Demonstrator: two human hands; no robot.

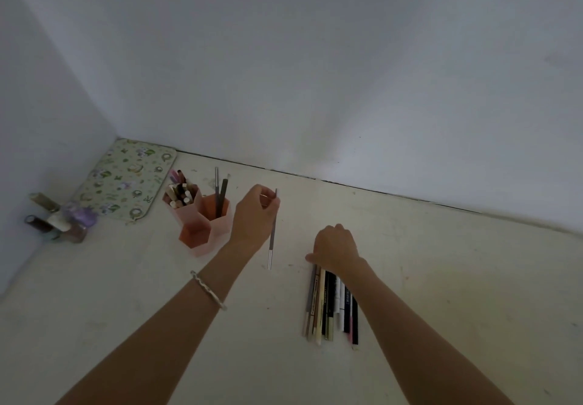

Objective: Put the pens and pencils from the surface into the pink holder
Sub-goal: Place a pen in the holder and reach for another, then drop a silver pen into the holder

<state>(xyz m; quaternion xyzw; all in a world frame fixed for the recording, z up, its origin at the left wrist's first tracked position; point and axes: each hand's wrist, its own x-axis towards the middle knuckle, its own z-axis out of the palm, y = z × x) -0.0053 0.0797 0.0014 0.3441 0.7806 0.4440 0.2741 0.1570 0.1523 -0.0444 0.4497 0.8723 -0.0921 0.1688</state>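
The pink holder [205, 224] with hexagonal compartments stands on the pale surface, left of centre. Its back-left compartment is packed with several pens; the right one holds two or three dark pens. My left hand [254, 215] hovers just right of the holder, pinching a thin grey pen [273, 231] near its top, the pen hanging almost upright. My right hand [336, 247] rests palm-down on the far ends of a row of several pens and pencils [331, 307] lying side by side. Whether its fingers grip one is hidden.
A green floral-patterned pad [129, 180] lies in the back-left corner. Small bottles [60, 221] cluster at the far left by the wall. White walls close off the back and left of the surface [457, 278].
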